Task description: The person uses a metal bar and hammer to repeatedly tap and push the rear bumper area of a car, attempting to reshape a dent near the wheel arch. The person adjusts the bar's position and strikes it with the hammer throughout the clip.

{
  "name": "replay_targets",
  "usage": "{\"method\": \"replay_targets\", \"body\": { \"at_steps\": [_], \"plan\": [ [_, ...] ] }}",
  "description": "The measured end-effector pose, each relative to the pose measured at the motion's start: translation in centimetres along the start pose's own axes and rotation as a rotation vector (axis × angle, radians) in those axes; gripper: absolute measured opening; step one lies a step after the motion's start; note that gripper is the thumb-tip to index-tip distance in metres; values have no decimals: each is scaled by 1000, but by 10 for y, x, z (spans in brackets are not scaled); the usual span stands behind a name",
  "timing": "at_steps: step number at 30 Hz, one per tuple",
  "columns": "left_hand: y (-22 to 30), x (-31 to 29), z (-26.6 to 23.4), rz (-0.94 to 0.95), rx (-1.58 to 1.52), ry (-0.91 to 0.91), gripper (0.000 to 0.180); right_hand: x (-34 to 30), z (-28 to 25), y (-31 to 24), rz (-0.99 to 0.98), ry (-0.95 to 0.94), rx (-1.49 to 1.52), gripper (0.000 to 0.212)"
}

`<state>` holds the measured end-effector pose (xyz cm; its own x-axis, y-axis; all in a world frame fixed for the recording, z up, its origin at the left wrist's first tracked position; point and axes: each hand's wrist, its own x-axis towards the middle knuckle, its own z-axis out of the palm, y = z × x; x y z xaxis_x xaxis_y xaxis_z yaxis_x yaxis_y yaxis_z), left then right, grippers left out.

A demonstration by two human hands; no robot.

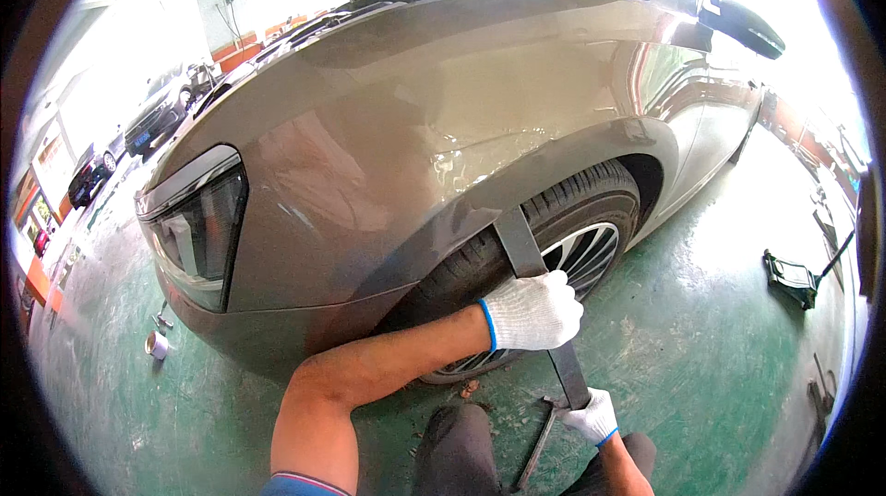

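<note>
Left of the car wheel [588, 251], a headlight [198, 228]; across the wheel, a flat dark bar [520, 245], gripped mid-length by a gloved left hand [533, 311]; in front of the wheel, the gloved right hand [591, 418] grasps its lower end, the spaced grip apparently steadying it.

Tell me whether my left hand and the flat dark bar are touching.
Touching: the head view shows the gloved left hand closed over the flat dark bar, which emerges above and below the fist.
</note>
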<state>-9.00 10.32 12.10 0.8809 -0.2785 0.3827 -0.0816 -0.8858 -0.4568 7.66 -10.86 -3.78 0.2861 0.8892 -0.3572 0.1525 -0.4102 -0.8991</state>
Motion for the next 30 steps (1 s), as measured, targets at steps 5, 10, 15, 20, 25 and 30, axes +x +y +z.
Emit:
{"method": "replay_targets", "body": {
  "at_steps": [5, 10, 15, 20, 25, 30],
  "plan": [
    [1, 0, -1, -17, -43, -10, 13, -1, 5, -7, -50, 53, -83, 24],
    [-5, -9, 12, -30, 7, -77, 11, 52, 21, 46, -164, -20, 11, 21],
    [-5, -13, 14, -52, -1, -115, 10, 49, 30, 20, -135, 9, -29, 17],
    [-6, -12, 14, -46, -34, -82, 10, 50, 23, 44, -161, 9, -53, 18],
    [-3, -6, 3, -25, -34, -52, 12, 25, 19, 31, -112, 24, -15, 21],
    [1, -2, 3, -33, -33, 11, 13, 4, 11, 5, -65, 122, -98, 20]
  ]
}}
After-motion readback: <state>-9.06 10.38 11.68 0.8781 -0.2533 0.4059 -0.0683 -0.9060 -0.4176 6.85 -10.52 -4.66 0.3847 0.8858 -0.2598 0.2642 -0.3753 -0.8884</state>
